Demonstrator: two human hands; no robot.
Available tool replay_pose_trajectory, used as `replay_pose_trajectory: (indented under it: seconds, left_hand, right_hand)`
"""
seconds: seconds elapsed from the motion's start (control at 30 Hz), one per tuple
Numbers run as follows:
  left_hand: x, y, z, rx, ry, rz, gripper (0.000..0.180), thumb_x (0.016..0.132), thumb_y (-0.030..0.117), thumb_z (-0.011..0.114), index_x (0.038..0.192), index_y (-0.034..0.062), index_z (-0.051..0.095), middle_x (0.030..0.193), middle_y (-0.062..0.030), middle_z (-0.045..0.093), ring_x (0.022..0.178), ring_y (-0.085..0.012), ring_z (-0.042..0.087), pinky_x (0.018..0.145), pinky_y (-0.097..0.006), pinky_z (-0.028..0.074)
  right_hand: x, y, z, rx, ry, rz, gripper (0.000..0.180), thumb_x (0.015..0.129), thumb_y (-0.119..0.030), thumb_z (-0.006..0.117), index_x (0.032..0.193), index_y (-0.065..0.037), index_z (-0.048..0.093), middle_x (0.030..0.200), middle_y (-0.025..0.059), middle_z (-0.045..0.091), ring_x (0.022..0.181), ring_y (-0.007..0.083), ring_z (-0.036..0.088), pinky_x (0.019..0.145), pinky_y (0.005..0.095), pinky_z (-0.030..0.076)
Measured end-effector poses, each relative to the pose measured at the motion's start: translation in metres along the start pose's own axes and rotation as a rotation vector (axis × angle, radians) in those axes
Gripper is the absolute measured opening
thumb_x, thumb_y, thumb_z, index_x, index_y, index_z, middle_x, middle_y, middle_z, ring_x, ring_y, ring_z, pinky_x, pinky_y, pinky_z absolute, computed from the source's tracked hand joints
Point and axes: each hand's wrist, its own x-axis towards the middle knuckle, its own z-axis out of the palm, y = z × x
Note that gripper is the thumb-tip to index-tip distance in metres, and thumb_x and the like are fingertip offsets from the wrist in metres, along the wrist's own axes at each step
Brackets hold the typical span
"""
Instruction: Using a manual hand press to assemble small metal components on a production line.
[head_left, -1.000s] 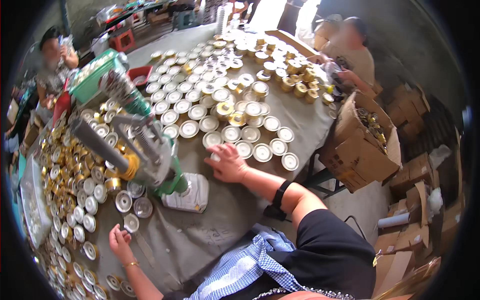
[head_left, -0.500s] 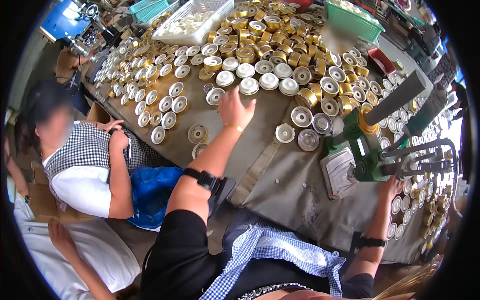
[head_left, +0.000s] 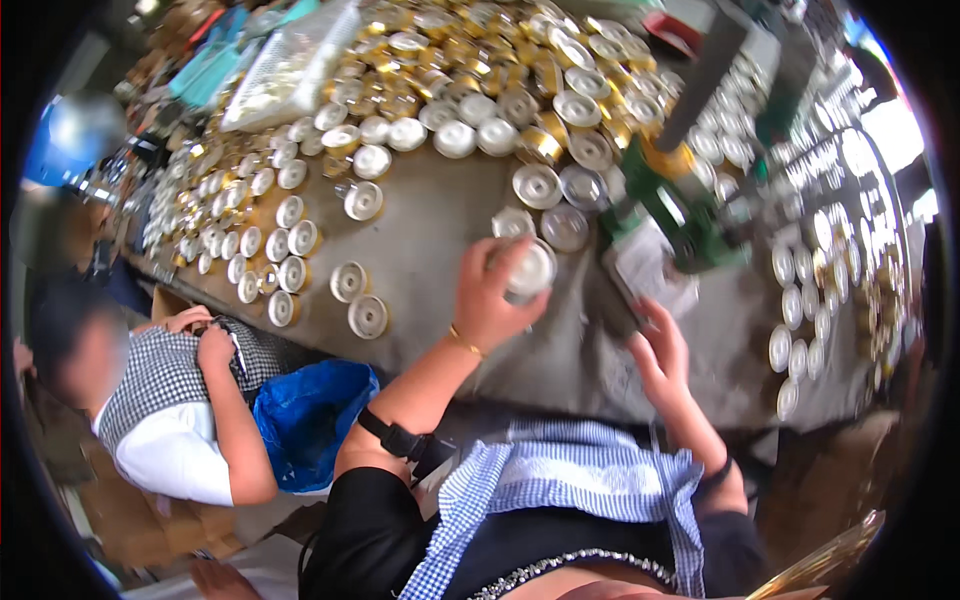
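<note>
My left hand (head_left: 492,297) is closed around a round white cap (head_left: 530,270) held above the table, its flat side partly showing. A white disc-shaped part (head_left: 513,223) and a clear-topped round part (head_left: 564,229) lie just beyond that hand. My right hand (head_left: 660,352) is open, thumb and fingers apart, with nothing visible between them. It is beside the pale pad (head_left: 652,268) at the base of a green hand press (head_left: 672,205), whose thick grey lever (head_left: 708,85) slants up to the right.
Heaped gold-and-white round parts (head_left: 470,55) cover the far side of the table (head_left: 425,235). A white basket (head_left: 290,75) stands at the far left and a red tray (head_left: 672,33) at the back. On the left, a person (head_left: 180,400) sits beside a blue bag (head_left: 312,420).
My left hand has come back from the far row toward me, now with a white cap in it. My right hand has moved left from beside the press to its front. The view has shifted.
</note>
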Motion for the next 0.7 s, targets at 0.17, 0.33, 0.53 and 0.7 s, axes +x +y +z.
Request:
replay_pose_trajectory:
  seconds: [0.17, 0.33, 0.53, 0.7]
  left_hand:
    - [-0.028, 0.070, -0.008, -0.297, -0.209, 0.072, 0.086, 0.058, 0.018, 0.085, 0.135, 0.0117, 0.048, 0.120, -0.0142, 0.051, 0.109, -0.0318, 0.052, 0.080, -0.036, 0.052]
    - [-0.039, 0.093, -0.013, -1.361, -0.504, -0.578, 0.084, 0.083, 0.019, 0.073, 0.147, 0.0007, 0.023, 0.133, -0.0145, 0.045, 0.123, -0.0245, 0.046, 0.089, -0.035, 0.054]
    - [-0.028, 0.109, -0.019, -1.274, -0.500, -0.690, 0.062, 0.089, 0.016, 0.067, 0.139, -0.0019, 0.035, 0.127, -0.0116, 0.052, 0.113, -0.0181, 0.055, 0.086, -0.029, 0.054]
    - [-0.025, 0.098, -0.007, -1.296, -0.467, -0.697, 0.048, 0.089, 0.015, 0.065, 0.131, -0.0010, 0.048, 0.119, -0.0076, 0.060, 0.109, -0.0148, 0.057, 0.091, -0.027, 0.048]
  right_hand:
    - [0.006, -0.038, 0.031, 0.258, -0.252, 0.032, 0.056, 0.092, -0.020, 0.062, 0.137, 0.003, 0.037, 0.117, 0.0127, 0.057, 0.101, 0.0143, 0.058, 0.083, 0.0280, 0.049]
    - [-0.017, -0.035, 0.012, 0.308, -0.250, -0.017, 0.060, 0.091, -0.021, 0.064, 0.138, 0.003, 0.035, 0.121, 0.0127, 0.056, 0.110, 0.0162, 0.055, 0.094, 0.0301, 0.045]
    - [-0.028, -0.042, 0.005, 0.316, -0.218, -0.009, 0.060, 0.090, -0.021, 0.065, 0.138, 0.002, 0.036, 0.121, 0.0114, 0.056, 0.108, 0.0147, 0.056, 0.092, 0.0291, 0.046]
    - [-0.017, -0.048, 0.006, 0.397, -0.182, 0.170, 0.048, 0.090, -0.019, 0.065, 0.128, 0.002, 0.045, 0.114, 0.0096, 0.058, 0.100, 0.0112, 0.056, 0.082, 0.0261, 0.048]
